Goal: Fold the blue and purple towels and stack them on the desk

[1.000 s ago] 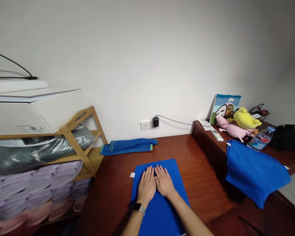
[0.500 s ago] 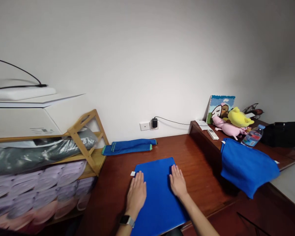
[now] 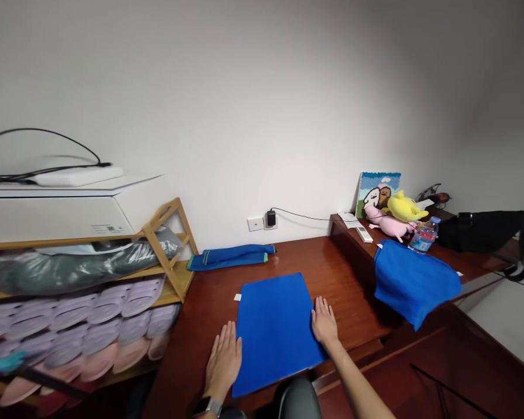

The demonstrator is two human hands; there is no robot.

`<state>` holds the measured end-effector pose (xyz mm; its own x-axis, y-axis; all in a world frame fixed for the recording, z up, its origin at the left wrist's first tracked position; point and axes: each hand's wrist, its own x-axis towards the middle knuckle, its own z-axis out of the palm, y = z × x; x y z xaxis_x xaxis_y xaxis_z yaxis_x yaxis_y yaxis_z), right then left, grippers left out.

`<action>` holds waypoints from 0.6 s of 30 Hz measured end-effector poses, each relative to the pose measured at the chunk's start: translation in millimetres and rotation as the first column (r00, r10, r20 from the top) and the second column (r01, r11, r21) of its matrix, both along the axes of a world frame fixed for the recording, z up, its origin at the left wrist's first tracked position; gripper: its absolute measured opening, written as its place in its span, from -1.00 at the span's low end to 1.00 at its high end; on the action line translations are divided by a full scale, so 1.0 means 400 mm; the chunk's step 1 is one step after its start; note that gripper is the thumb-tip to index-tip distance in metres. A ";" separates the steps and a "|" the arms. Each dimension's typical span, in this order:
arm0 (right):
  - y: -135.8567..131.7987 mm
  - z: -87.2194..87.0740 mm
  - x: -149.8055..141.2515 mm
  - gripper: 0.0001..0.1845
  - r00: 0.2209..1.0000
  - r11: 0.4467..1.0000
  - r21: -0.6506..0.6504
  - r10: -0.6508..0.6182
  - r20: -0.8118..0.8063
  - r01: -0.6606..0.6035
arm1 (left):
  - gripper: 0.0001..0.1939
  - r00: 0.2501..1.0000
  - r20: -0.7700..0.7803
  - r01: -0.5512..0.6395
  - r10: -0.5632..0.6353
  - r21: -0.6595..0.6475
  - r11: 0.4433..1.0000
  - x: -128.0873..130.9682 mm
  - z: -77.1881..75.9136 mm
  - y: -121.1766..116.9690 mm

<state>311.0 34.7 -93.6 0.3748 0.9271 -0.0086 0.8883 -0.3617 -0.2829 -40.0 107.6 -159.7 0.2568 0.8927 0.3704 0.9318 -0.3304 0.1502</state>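
A bright blue cloth (image 3: 273, 326) lies flat on the reddish-brown wooden table (image 3: 349, 302), with a small white tag at its upper left edge. My left hand (image 3: 225, 358), a watch on its wrist, rests palm down along the cloth's left edge, fingers stretched. On the opposite side my right hand (image 3: 324, 321) lies flat by the right edge, fingertips on the wood. Neither hand grips anything. Behind, against the wall, a folded blue cloth with green edging (image 3: 231, 258) is laid out lengthwise.
Another blue cloth (image 3: 413, 285) hangs over the raised ledge at right. Plush toys (image 3: 402, 215), a water bottle (image 3: 424, 235), a remote (image 3: 364, 234) and a black bag (image 3: 484, 230) sit there. At left, a wooden rack (image 3: 174, 279) holds several slippers. A charger (image 3: 271, 218) is plugged into the wall.
Both hands have slid outward and toward me, from lying on the cloth to its side edges. The view has shifted slightly, showing more of the rack and the bag.
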 end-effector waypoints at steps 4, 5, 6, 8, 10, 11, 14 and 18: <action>-0.058 -0.008 -0.102 -0.33 0.987 0.975 0.158 0.163 -0.010 -0.159 | -0.36 0.996 0.010 0.087 -0.088 0.070 0.994 0.082 0.027 -0.063; -0.070 -0.015 -0.143 -0.34 0.969 0.951 0.197 0.246 -0.015 -0.238 | -0.38 0.989 -0.005 0.151 -0.151 0.064 0.986 0.121 0.034 -0.082; -0.081 -0.023 -0.182 -0.35 0.948 0.925 0.227 0.318 -0.020 -0.306 | -0.39 0.976 -0.024 0.218 -0.218 0.048 0.975 0.159 0.039 -0.101; -0.099 -0.038 -0.240 -0.38 0.916 0.889 0.256 0.400 -0.030 -0.380 | -0.41 0.949 -0.057 0.311 -0.311 0.007 0.950 0.217 0.041 -0.130; -0.115 -0.049 -0.252 -0.38 0.920 0.897 0.245 0.390 -0.044 -0.369 | -0.42 0.946 -0.073 0.315 -0.315 -0.011 0.949 0.234 0.034 -0.146; -0.122 -0.051 -0.241 -0.38 0.930 0.911 0.228 0.364 -0.050 -0.344 | -0.42 0.953 -0.075 0.293 -0.292 -0.008 0.956 0.225 0.028 -0.149; -0.149 -0.053 -0.161 -0.36 0.961 0.953 0.154 0.271 -0.054 -0.260 | -0.40 0.974 -0.073 0.218 -0.215 0.026 0.976 0.151 0.006 -0.151; -0.186 -0.060 -0.051 -0.31 0.984 0.983 0.074 0.171 -0.057 -0.167 | -0.38 0.990 -0.042 0.140 -0.137 0.081 0.987 0.024 -0.031 -0.153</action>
<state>290.8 -39.8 -117.6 0.2134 0.9762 0.0392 0.9148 -0.1855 -0.3588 -30.5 46.4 -172.0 0.3900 0.8139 0.4306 0.8807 -0.4662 0.0834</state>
